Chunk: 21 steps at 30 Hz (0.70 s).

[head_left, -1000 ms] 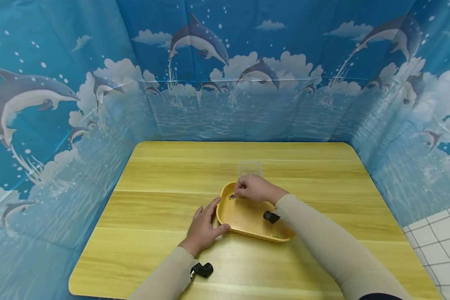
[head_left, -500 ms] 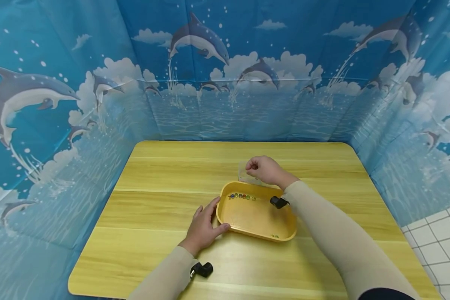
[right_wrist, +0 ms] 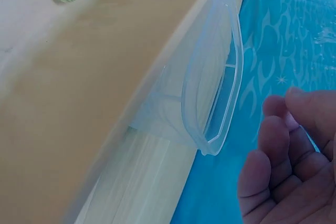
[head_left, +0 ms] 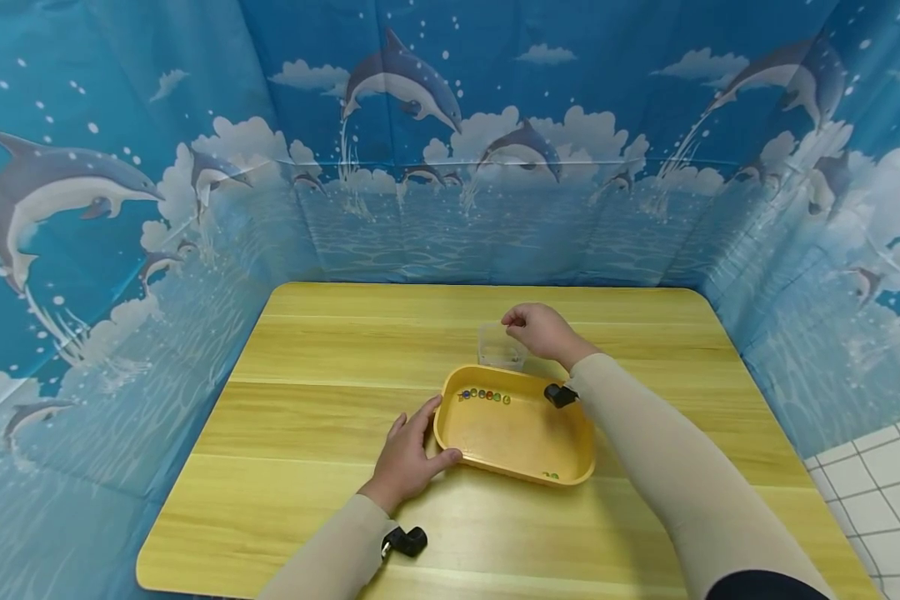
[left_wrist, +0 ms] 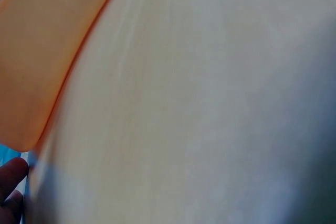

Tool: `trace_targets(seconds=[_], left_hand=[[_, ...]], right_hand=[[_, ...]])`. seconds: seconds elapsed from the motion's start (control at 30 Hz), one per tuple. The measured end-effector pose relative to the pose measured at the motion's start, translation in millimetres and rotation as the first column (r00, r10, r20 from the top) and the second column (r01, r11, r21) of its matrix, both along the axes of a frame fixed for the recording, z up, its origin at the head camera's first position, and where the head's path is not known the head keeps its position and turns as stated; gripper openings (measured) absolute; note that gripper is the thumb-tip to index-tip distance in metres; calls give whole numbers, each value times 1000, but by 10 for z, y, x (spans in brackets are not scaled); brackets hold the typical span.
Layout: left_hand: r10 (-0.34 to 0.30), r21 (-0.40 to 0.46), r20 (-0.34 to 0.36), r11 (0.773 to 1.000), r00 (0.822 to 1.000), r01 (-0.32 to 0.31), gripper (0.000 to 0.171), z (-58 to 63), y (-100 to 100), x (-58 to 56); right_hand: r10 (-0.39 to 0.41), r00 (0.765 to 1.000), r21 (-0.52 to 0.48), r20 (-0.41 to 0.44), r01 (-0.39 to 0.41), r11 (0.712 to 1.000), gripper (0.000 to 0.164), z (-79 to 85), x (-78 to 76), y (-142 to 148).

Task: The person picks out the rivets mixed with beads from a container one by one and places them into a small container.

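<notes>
A yellow tray [head_left: 510, 440] lies on the table, with several glass marbles [head_left: 489, 395] in a row along its far side. More small marbles [head_left: 552, 475] sit by its near right edge. My left hand [head_left: 405, 467] rests against the tray's left end, fingers fairly straight; the left wrist view catches only fingertips [left_wrist: 13, 174] beside the tray's rim. Behind the tray stands a clear plastic box [head_left: 501, 361]. Beside and above it is my right hand [head_left: 543, 331]. In the right wrist view its fingers [right_wrist: 274, 132] are loosely curled near the thumb, with nothing visible between them.
The wooden table [head_left: 307, 417] reaches back to a blue dolphin curtain [head_left: 450, 225], which also hangs along both sides. White tiles [head_left: 885, 479] show at the lower right. Each wrist carries a small black camera [head_left: 408, 542].
My right hand has lifted from the marble row and moved back and right, to beside the clear box. The row and the box show more fully. My left hand has stayed on the tray.
</notes>
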<state>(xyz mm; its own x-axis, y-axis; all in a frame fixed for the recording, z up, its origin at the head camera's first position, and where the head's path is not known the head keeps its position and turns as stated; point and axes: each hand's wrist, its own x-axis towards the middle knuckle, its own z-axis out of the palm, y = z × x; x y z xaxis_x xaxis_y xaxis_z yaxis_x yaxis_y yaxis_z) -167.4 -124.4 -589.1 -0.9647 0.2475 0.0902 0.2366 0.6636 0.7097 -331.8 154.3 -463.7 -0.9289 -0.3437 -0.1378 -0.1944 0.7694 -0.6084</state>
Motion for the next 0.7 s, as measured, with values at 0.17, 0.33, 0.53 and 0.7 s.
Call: trace_targets(seconds=[0.17, 0.33, 0.53, 0.7], left_hand=[[-3, 7, -1, 1000, 1000, 3, 94, 7, -3, 5], [-3, -2, -7, 1000, 1000, 3, 95, -12, -8, 2], [-4, -1, -6, 1000, 1000, 4, 96, -29, -14, -1], [-8, -5, -13, 1000, 1000, 8, 96, -35, -17, -7]], right_hand=[[-24, 1000, 2, 16, 24, 1000, 35, -1, -16, 1], [-31, 999, -6, 27, 31, 1000, 35, -3, 6, -32], [-12, 1000, -22, 23, 12, 1000, 36, 15, 85, -117], [17, 999, -46, 28, -16, 999, 34, 22, 191, -211]])
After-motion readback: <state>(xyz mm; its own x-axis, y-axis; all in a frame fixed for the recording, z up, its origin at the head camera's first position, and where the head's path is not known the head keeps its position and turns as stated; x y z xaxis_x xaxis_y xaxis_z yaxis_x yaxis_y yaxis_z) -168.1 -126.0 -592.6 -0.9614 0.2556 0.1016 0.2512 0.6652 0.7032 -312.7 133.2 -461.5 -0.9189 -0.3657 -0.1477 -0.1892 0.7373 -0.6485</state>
